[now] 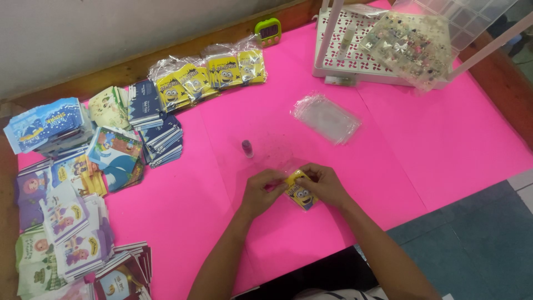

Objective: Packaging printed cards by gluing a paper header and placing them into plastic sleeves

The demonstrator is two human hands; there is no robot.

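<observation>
Both hands meet over the pink table (pixel 444 139), near its front edge. My left hand (pixel 261 191) and my right hand (pixel 325 185) pinch a small yellow cartoon card (pixel 300 191) that sits in a thin clear plastic sleeve. The fingers of both hands close on the sleeve's top edge. A small dark-capped vial (pixel 247 148) stands upright just beyond my left hand. A pile of empty clear sleeves (pixel 326 118) lies further back, to the right.
Bagged yellow cartoon cards (pixel 211 75) lie in a row at the back. Several stacks of coloured cards (pixel 72 183) cover the left side. A white perforated tray (pixel 344 53), a clear bead box (pixel 411 47) and a green timer (pixel 268 30) sit at the back.
</observation>
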